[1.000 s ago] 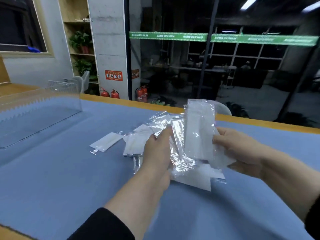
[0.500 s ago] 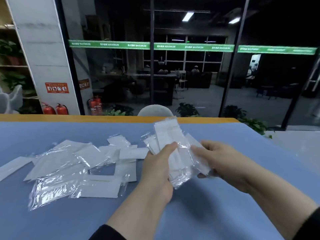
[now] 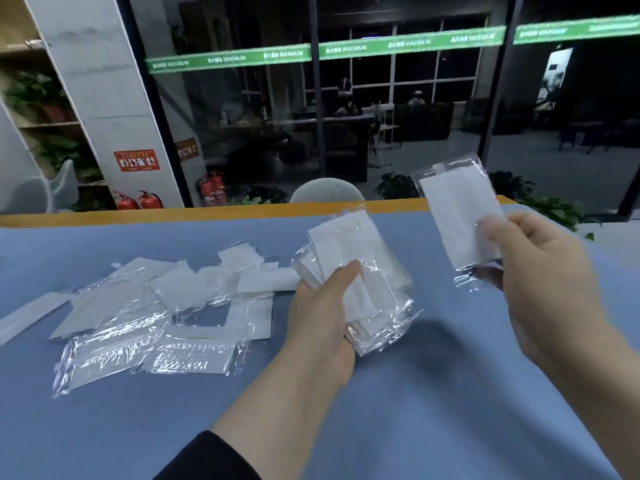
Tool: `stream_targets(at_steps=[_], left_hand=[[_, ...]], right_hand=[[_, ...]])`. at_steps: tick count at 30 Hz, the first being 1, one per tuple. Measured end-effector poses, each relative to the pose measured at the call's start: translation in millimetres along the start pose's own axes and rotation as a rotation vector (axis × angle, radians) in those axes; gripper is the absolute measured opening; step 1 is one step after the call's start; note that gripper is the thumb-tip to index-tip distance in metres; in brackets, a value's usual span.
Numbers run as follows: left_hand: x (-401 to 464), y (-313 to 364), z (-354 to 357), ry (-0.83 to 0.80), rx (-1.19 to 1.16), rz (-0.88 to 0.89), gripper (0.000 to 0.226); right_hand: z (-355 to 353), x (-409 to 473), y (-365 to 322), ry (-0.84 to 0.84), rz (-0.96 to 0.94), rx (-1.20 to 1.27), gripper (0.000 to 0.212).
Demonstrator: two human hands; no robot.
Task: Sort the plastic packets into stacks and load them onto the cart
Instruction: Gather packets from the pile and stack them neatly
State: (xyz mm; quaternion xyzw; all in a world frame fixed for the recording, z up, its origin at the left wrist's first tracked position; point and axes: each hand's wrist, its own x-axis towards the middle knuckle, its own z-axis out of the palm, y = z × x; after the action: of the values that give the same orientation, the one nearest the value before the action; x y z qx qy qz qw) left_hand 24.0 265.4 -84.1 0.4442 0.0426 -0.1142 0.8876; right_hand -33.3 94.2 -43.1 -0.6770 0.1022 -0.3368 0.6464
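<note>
Sorting step, mid-stack: left hand [image 3: 323, 313] grips a fanned bundle of packets [image 3: 360, 282], thumb clamped over the top; right hand [image 3: 543, 275] pinches 1 single packet [image 3: 460, 216] held upright, up and apart from the bundle. Loose pile of unsorted packets [image 3: 156, 313] lies on the blue worktop [image 3: 433, 393], to the left of the left hand. Next move, likely: decide where the single packet belongs, then square the bundle's edges. No cart or other container in view, so loading looks not started.
</note>
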Motion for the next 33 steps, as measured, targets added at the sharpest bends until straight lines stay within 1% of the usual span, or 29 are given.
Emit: stream_targets(at_steps=[2, 5, 6, 8, 9, 11, 12, 14, 15, 16, 17, 19, 20, 21, 22, 23, 24, 25, 27, 28, 29, 30, 31, 33], left_hand=[[-3.3, -2.4, 2.1, -0.022, 0.031, 0.034, 0.028], [-14.5, -7.2, 11.5, -0.086, 0.039, 0.09, 0.028], [-19.0, -8.0, 15.3, -0.107, 0.036, 0.09, 0.033], [-25.8, -9.8, 19.4, -0.145, 0.047, 0.05, 0.053], [-26.5, -12.1, 19.1, -0.164, 0.07, 0.042, 0.057], [-26.9, -16.3, 18.0, -0.168, 0.096, 0.049, 0.048], [-26.5, -17.3, 17.0, -0.153, 0.087, 0.055, 0.044], [-25.7, -14.6, 16.2, -0.115, 0.037, 0.102, 0.037], [-25.2, -13.0, 16.3, -0.115, 0.012, 0.133, 0.036], [-25.0, -11.6, 17.0, -0.13, -0.01, 0.159, 0.037], [-25.7, -10.4, 18.6, -0.157, -0.018, 0.171, 0.039], [-24.5, -11.3, 20.4, -0.192, 0.015, 0.211, 0.042], [-23.4, -10.4, 21.2, -0.158, 0.051, 0.258, 0.045], [-21.7, -7.3, 20.2, -0.079, 0.1, 0.322, 0.053], [-19.0, -2.2, 16.7, 0.025, 0.138, 0.392, 0.063], [-16.2, 4.6, 14.2, 0.124, 0.165, 0.475, 0.067], [-13.6, 11.9, 9.9, 0.181, 0.197, 0.538, 0.065], [-12.7, 17.4, 6.3, 0.177, 0.242, 0.554, 0.065], [-12.4, 18.1, 2.4, 0.097, 0.39, 0.473, 0.074], [-12.9, 14.2, 3.1, 0.059, 0.497, 0.415, 0.074], [-13.6, 9.7, 4.0, 0.034, 0.594, 0.374, 0.067], [-13.3, 5.3, 5.1, 0.036, 0.674, 0.364, 0.055], [-12.1, 2.0, 5.1, 0.061, 0.726, 0.372, 0.043], [-7.7, 0.9, 3.0, 0.118, 0.723, 0.372, 0.029]], right_hand=[[2.6, -3.8, 1.4, -0.055, 0.066, 0.069, 0.026], [16.2, -13.6, 12.5, -0.2, 0.133, -0.113, 0.024], [21.2, -17.4, 15.7, -0.23, 0.145, -0.16, 0.022], [27.9, -23.9, 19.7, -0.274, 0.168, -0.2, 0.018], [30.3, -26.1, 19.4, -0.29, 0.15, -0.224, 0.016], [30.3, -26.2, 21.3, -0.301, 0.062, -0.284, 0.008], [29.6, -26.2, 21.0, -0.311, 0.054, -0.268, 0.011], [26.3, -26.2, 20.5, -0.369, 0.151, -0.129, 0.041], [25.4, -28.0, 19.6, -0.419, 0.203, -0.063, 0.051], [25.3, -31.0, 17.2, -0.477, 0.227, -0.005, 0.055], [25.5, -33.0, 15.8, -0.518, 0.222, 0.058, 0.051], [25.1, -33.0, 11.1, -0.51, 0.147, 0.127, 0.037], [22.6, -29.8, 8.8, -0.482, 0.078, 0.103, 0.032], [17.8, -25.4, 6.8, -0.454, -0.016, 0.012, 0.03], [11.6, -21.3, 3.7, -0.439, -0.125, -0.141, 0.029], [3.8, -16.9, 1.1, -0.442, -0.229, -0.335, 0.028], [-2.5, -13.6, 0.2, -0.484, -0.299, -0.517, 0.029], [-6.3, -12.0, 0.6, -0.551, -0.334, -0.671, 0.031], [-5.7, -12.1, 7.5, -0.682, -0.372, -0.871, 0.038], [-3.2, -12.6, 12.7, -0.72, -0.388, -0.909, 0.043], [-0.8, -13.8, 17.0, -0.731, -0.4, -0.907, 0.048], [-0.3, -14.3, 21.0, -0.722, -0.41, -0.87, 0.053], [-1.5, -14.5, 23.5, -0.696, -0.408, -0.81, 0.057], [-7.8, -12.5, 28.0, -0.621, -0.358, -0.669, 0.065]])
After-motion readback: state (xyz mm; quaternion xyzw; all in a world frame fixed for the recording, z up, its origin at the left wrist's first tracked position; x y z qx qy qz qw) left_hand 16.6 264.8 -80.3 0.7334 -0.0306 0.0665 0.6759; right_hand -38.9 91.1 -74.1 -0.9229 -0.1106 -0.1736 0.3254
